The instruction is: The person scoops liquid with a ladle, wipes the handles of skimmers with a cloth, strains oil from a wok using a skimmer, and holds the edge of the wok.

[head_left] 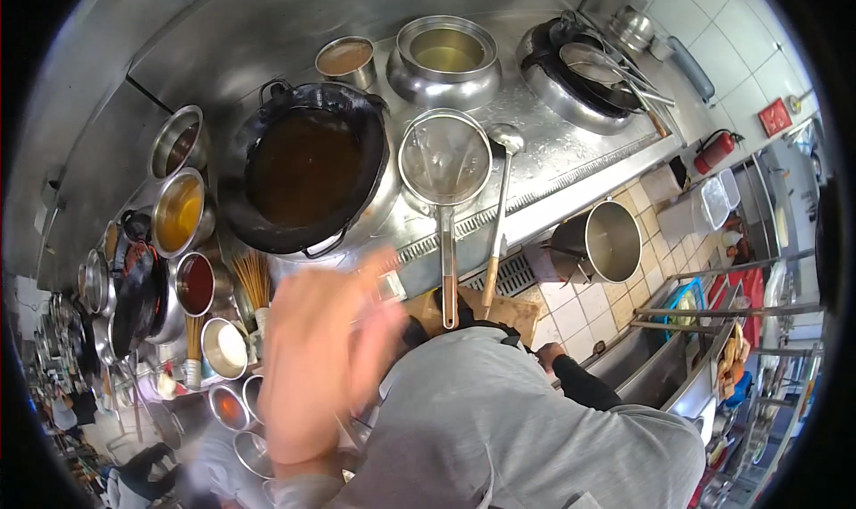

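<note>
Close in front of me on the left, my left hand is raised and smeared by motion, so its fingers do not show clearly. My right hand, in a black sleeve, is low beside my grey shirt, near a metal sink edge; its fingers are too small to make out. Ahead lies a round mesh strainer, its long handle pointing toward me. A ladle with a wooden grip rests along its right side. Left of them, a black wok holds dark brown liquid.
Behind stand a steel pot of yellowish liquid and a tin of brown liquid. Another wok carries a strainer. Bowls of sauce and bamboo brushes line the left. A tall pot stands right, over the tiled floor.
</note>
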Available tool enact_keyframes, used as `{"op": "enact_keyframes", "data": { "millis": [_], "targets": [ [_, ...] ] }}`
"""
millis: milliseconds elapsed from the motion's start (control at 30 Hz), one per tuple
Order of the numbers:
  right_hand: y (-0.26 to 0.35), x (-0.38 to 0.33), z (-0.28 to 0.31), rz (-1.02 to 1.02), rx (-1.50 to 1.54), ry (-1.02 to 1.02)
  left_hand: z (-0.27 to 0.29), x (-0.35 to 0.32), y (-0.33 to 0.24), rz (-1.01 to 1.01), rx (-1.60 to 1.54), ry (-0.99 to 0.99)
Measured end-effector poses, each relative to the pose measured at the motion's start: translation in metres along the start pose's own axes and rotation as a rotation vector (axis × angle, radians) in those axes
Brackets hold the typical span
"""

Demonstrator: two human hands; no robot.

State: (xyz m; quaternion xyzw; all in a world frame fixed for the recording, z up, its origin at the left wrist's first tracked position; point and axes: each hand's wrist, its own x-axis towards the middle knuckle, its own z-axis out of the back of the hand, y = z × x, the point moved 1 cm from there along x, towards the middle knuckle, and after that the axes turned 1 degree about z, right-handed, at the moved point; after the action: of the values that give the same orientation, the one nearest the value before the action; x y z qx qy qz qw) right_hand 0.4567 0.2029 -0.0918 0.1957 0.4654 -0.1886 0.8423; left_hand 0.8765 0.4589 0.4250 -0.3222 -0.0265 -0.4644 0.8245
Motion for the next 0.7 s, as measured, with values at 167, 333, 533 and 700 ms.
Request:
{"op": "enact_keyframes", "data": {
  "millis": [167,333,533,700],
  "targets": [
    [0.009,0.026,0.017,0.055,0.346,-0.478,-0.120,-0.022,0.158,0.316,0.531,0.231],
    [0.021,0.032,0.047,-0.052,0.703,-0.553,-0.148,-0.013,0.179,0.369,0.448,0.171],
    [0.049,0.021,0.091,-0.257,0.983,-0.338,-0.177,-0.021,0.219,0.329,0.462,0.031],
    [0.040,0.029,0.073,-0.124,0.774,-0.414,-0.177,-0.016,0.220,0.344,0.407,0.015]
  ]
}}
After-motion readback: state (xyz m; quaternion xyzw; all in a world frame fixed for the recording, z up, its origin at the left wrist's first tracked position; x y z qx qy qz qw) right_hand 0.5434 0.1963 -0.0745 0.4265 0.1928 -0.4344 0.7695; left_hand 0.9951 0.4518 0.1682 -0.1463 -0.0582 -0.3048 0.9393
